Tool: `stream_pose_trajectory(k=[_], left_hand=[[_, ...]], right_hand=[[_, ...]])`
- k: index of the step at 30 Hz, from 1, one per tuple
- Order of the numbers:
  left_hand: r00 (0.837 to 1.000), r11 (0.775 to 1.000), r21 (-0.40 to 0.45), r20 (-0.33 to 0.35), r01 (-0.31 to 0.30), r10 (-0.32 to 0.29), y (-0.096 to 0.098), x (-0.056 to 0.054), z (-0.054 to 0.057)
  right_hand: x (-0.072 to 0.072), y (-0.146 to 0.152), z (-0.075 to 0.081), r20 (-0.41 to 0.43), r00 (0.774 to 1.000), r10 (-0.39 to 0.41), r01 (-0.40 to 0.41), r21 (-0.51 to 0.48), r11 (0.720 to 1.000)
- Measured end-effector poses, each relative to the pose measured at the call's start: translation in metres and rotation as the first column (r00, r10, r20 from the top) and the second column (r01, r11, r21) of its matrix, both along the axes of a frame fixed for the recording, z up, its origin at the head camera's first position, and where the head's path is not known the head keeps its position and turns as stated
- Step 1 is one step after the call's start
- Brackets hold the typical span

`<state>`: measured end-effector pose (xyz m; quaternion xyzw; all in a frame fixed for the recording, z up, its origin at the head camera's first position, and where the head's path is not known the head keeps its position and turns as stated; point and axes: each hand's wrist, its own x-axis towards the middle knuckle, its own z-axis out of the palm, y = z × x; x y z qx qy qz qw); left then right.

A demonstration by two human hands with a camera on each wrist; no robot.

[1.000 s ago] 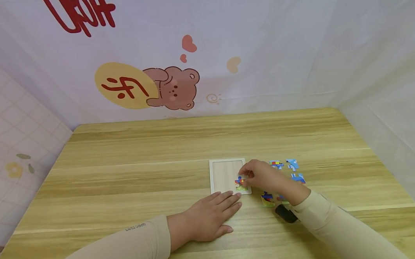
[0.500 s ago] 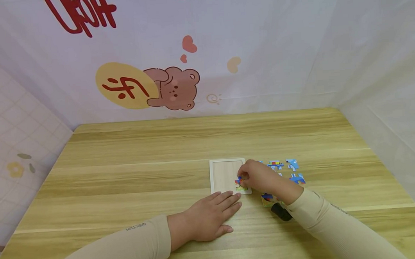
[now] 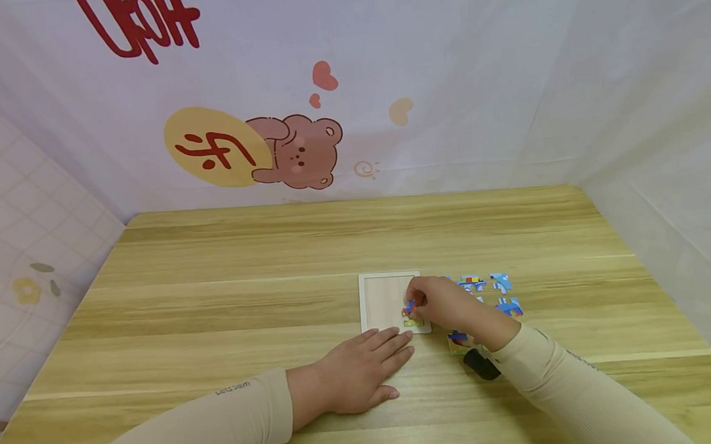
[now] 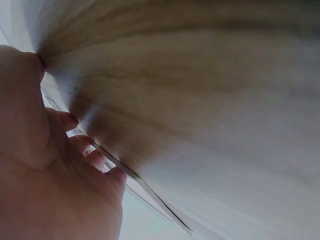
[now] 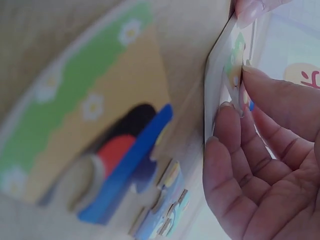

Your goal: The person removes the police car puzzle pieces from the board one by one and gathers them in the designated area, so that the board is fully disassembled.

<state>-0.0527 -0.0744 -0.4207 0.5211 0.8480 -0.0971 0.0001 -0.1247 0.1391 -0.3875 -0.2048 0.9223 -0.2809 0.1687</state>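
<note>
A shallow wooden puzzle tray (image 3: pixel 363 305) with a pale rim lies right of the table's middle. In its front right corner sits a colourful jigsaw piece (image 3: pixel 414 323) with a green lower edge. My right hand (image 3: pixel 450 304) pinches this piece between thumb and fingers, hiding part of it; the right wrist view shows the piece (image 5: pixel 234 65) inside the rim, by the thumb tip. My left hand (image 3: pixel 363 369) rests palm down with fingers extended, fingertips at the tray's front rim. From below the left wrist, those fingertips (image 4: pixel 95 159) overlap the rim.
Several loose jigsaw pieces lie right of the tray, among them a blue one (image 3: pixel 501 283) and one with a green border and white flowers (image 5: pixel 90 107). My right forearm covers some. A black device (image 3: pixel 481 364) hangs under the right wrist. A white curtain (image 3: pixel 474 75) stands behind the table.
My right hand has shifted slightly left over the tray's corner, and the piece in its fingers has turned or shifted a little. The left hand has stayed in place.
</note>
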Motion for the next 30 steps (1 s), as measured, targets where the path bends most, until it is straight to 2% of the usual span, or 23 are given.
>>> stream_pose_trajectory(k=[4,10,17,26,30], left_hand=[[1.0,1.0,-0.017,0.012,-0.007,0.008,0.001,0.0,0.0],[1.0,0.999,-0.043,0.022,-0.018,0.019,0.001,0.0,0.001],[1.0,1.0,-0.017,0.029,-0.006,0.007,0.0,-0.001,0.0],[0.999,0.999,-0.037,0.049,-0.012,0.014,0.001,-0.002,0.002],[0.999,1.0,-0.028,0.043,-0.015,0.016,0.001,-0.001,0.003]], right_hand=[[-0.001,0.001,-0.002,-0.014,1.0,-0.001,0.0,-0.027,1.0],[0.0,0.002,-0.002,0.008,1.0,0.005,-0.004,-0.094,0.996],[0.003,0.01,0.005,0.045,0.998,-0.032,0.039,-0.157,0.987],[0.003,0.037,0.013,0.065,0.995,-0.071,0.083,-0.192,0.978],[0.005,0.05,0.014,0.082,0.993,-0.082,0.1,-0.248,0.964]])
